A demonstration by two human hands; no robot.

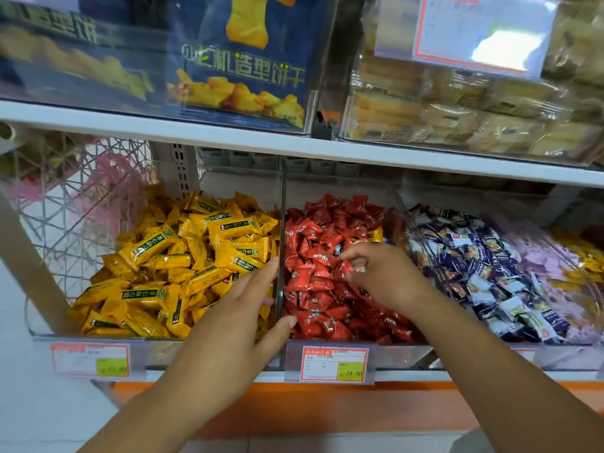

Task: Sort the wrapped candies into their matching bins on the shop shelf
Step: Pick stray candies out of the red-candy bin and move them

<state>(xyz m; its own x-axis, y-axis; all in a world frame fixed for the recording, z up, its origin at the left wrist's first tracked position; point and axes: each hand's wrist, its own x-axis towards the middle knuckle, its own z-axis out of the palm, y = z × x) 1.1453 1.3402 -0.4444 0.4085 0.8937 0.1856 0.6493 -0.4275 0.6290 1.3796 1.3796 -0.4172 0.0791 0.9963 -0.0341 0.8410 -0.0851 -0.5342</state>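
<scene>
Beneath right hand (376, 273), red candies (313, 256), touching

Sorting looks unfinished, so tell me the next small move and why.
Probably move the right hand toward the yellow candy lying among the red candies, just beyond its fingers. It matches the yellow bin on the left, where the left hand rests at the divider.

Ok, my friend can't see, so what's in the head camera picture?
Two bare hands reach into clear shop-shelf bins: the right hand curls its fingers down among the red candies, and the left hand straddles the divider beside the yellow candies, fingers straight. Blue-and-white candies fill the next bin to the right.
</scene>
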